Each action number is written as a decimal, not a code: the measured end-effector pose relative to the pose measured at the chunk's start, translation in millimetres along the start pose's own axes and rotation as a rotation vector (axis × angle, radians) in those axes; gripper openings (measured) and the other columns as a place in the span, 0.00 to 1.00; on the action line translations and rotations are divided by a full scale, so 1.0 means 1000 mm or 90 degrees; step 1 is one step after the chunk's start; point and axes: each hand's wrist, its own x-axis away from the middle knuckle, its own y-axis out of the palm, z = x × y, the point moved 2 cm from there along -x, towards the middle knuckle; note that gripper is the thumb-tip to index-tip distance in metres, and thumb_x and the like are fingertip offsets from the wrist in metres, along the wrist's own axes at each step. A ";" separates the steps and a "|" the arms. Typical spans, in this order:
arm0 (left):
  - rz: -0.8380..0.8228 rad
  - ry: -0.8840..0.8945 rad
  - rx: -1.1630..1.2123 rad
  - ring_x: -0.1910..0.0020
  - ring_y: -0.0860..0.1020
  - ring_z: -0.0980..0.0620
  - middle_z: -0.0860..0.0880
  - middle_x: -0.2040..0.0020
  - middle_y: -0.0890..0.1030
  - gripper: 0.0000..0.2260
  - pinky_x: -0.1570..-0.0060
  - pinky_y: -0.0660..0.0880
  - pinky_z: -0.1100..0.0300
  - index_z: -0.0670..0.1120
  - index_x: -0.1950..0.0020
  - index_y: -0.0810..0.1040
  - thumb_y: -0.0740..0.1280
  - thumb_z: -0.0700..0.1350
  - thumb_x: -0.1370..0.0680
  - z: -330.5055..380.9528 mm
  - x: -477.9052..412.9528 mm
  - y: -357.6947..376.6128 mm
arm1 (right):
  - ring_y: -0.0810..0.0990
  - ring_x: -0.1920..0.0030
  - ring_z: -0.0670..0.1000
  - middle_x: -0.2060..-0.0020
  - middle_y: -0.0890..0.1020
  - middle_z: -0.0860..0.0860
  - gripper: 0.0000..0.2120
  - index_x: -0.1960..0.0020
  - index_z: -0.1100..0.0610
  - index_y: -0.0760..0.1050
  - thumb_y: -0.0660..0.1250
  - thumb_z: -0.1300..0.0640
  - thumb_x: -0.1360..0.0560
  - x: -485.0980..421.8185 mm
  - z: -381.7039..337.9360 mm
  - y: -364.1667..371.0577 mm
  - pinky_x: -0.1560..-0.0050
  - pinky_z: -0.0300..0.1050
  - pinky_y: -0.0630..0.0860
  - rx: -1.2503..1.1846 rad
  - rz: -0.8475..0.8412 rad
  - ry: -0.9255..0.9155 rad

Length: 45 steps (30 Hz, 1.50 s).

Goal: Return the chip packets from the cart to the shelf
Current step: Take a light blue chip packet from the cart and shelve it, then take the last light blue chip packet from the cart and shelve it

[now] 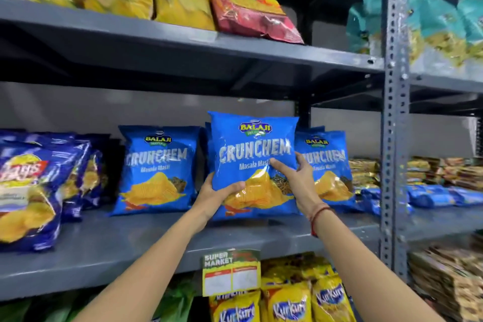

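A blue Crunchem packet [251, 165] stands upright in the centre of the frame, held over the grey middle shelf [109, 240] with its bottom edge at or just above the shelf surface; which of the two cannot be told. The left hand [219, 195] grips its lower left corner, thumb across the front. The right hand [295, 178] clasps the right edge, thumb pressed on the printed face and fingers wrapped behind.

Two matching packets already stand on the same shelf: one [156, 170] to the left of centre, leaning back, and one [328, 165] just right of the held packet, partly hidden by it and by the right hand. The task therefore looks partway done, with this packet being set in the gap between them. The cart is out of view, so how many packets are left cannot be judged.

The gap looks barely wide enough, and the held packet overlaps the right neighbour in the view. Bare shelf lies in front of the row. Overhead, the upper shelf [183, 42] leaves generous clearance above the packet's top. Dark blue Lays bags [34, 191] crowd the left edge of the frame, and the perforated upright post [394, 112] bounds the bay at the right.
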 end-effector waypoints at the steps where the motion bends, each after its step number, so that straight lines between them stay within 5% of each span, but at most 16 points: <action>1: 0.005 -0.012 -0.005 0.53 0.79 0.56 0.47 0.41 0.79 0.28 0.62 0.74 0.68 0.47 0.34 0.69 0.75 0.46 0.31 -0.004 -0.004 -0.002 | 0.75 0.63 0.36 0.58 0.75 0.40 0.17 0.46 0.54 0.66 0.70 0.64 0.28 -0.002 0.006 0.003 0.62 0.23 0.75 0.007 0.011 0.003; 3: 0.007 -0.041 -0.022 0.53 0.79 0.55 0.47 0.41 0.79 0.28 0.62 0.73 0.67 0.47 0.34 0.69 0.75 0.48 0.31 -0.014 -0.010 -0.005 | 0.77 0.60 0.40 0.57 0.77 0.43 0.15 0.46 0.59 0.68 0.71 0.63 0.28 -0.006 0.021 0.006 0.56 0.27 0.77 0.021 0.007 0.021; 5: 0.002 -0.065 -0.044 0.51 0.79 0.54 0.47 0.41 0.79 0.29 0.61 0.73 0.66 0.46 0.34 0.69 0.75 0.49 0.32 -0.021 -0.014 -0.006 | 0.82 0.51 0.51 0.48 0.82 0.52 0.26 0.37 0.61 0.70 0.75 0.53 0.31 -0.010 0.037 0.009 0.43 0.45 0.79 0.062 0.008 0.032; 7: -0.009 -0.095 -0.058 0.50 0.79 0.54 0.48 0.41 0.79 0.30 0.60 0.73 0.66 0.47 0.34 0.69 0.75 0.51 0.32 -0.025 -0.018 -0.007 | 0.80 0.45 0.53 0.41 0.80 0.54 0.36 0.32 0.58 0.68 0.76 0.45 0.34 -0.012 0.046 0.010 0.40 0.51 0.76 0.074 0.010 0.031; 10: -0.013 -0.099 -0.079 0.50 0.80 0.56 0.50 0.41 0.79 0.38 0.56 0.76 0.65 0.47 0.33 0.68 0.77 0.58 0.38 -0.025 -0.017 -0.008 | 0.76 0.41 0.51 0.42 0.78 0.49 0.34 0.32 0.57 0.66 0.73 0.45 0.32 -0.010 0.048 0.013 0.38 0.49 0.74 0.115 0.025 0.039; 13: 0.074 -0.063 -0.194 0.34 0.71 0.47 0.47 0.30 0.69 0.49 0.35 0.69 0.50 0.47 0.28 0.61 0.77 0.63 0.42 -0.017 -0.008 -0.009 | 0.73 0.42 0.51 0.44 0.74 0.50 0.34 0.30 0.55 0.63 0.71 0.43 0.30 -0.004 0.047 0.009 0.40 0.48 0.72 0.172 0.045 0.023; 16: 0.193 0.082 -0.319 0.29 0.62 0.44 0.44 0.28 0.63 0.40 0.32 0.62 0.48 0.47 0.27 0.59 0.73 0.58 0.33 -0.003 0.011 0.000 | 0.76 0.42 0.55 0.46 0.75 0.53 0.31 0.30 0.56 0.63 0.69 0.46 0.27 0.012 0.039 -0.003 0.42 0.49 0.75 0.169 0.088 -0.007; 20: 0.230 0.307 -0.339 0.35 0.66 0.50 0.48 0.36 0.70 0.24 0.39 0.63 0.60 0.48 0.34 0.69 0.70 0.51 0.28 0.011 0.043 0.031 | 0.77 0.46 0.49 0.47 0.78 0.51 0.23 0.35 0.54 0.70 0.70 0.50 0.27 0.051 0.025 -0.028 0.49 0.37 0.74 0.156 0.138 -0.066; 24: 0.105 0.376 -0.253 0.45 0.75 0.55 0.52 0.47 0.77 0.14 0.45 0.75 0.54 0.48 0.44 0.77 0.68 0.48 0.28 -0.002 0.077 0.084 | 0.78 0.55 0.41 0.53 0.80 0.50 0.13 0.45 0.53 0.73 0.70 0.54 0.27 0.102 0.030 -0.071 0.55 0.28 0.73 0.144 0.210 -0.086; 30: -0.138 0.333 -0.228 0.52 0.79 0.53 0.49 0.52 0.81 0.11 0.51 0.77 0.57 0.44 0.48 0.79 0.67 0.46 0.28 -0.079 0.128 0.180 | 0.76 0.65 0.31 0.61 0.79 0.45 0.10 0.47 0.59 0.75 0.69 0.57 0.26 0.190 0.086 -0.168 0.60 0.28 0.72 0.225 0.334 0.031; 36: -0.400 0.128 -0.277 0.51 0.79 0.45 0.41 0.50 0.81 0.12 0.52 0.73 0.60 0.41 0.46 0.79 0.71 0.41 0.29 -0.204 0.193 0.269 | 0.76 0.68 0.32 0.66 0.78 0.47 0.07 0.51 0.62 0.76 0.70 0.61 0.27 0.324 0.182 -0.270 0.61 0.27 0.72 0.336 0.449 0.290; 39: -0.539 -0.005 -0.329 0.47 0.78 0.45 0.41 0.45 0.80 0.16 0.46 0.74 0.56 0.42 0.42 0.76 0.71 0.44 0.28 -0.268 0.239 0.303 | 0.76 0.65 0.44 0.64 0.78 0.52 0.10 0.49 0.63 0.75 0.71 0.61 0.27 0.408 0.226 -0.316 0.64 0.31 0.72 0.371 0.491 0.467; 43: -0.721 -0.197 -0.391 0.40 0.75 0.45 0.41 0.37 0.76 0.23 0.45 0.69 0.60 0.40 0.34 0.70 0.70 0.46 0.26 -0.342 0.309 0.334 | 0.76 0.54 0.55 0.55 0.77 0.58 0.18 0.44 0.66 0.74 0.72 0.59 0.29 0.524 0.265 -0.358 0.48 0.52 0.75 0.363 0.571 0.698; 45: -0.821 -0.300 -0.437 0.36 0.73 0.45 0.42 0.33 0.73 0.26 0.40 0.70 0.55 0.40 0.31 0.67 0.69 0.48 0.25 -0.377 0.344 0.343 | 0.77 0.46 0.59 0.48 0.78 0.62 0.24 0.39 0.67 0.71 0.73 0.56 0.29 0.574 0.273 -0.366 0.45 0.52 0.72 0.366 0.581 0.807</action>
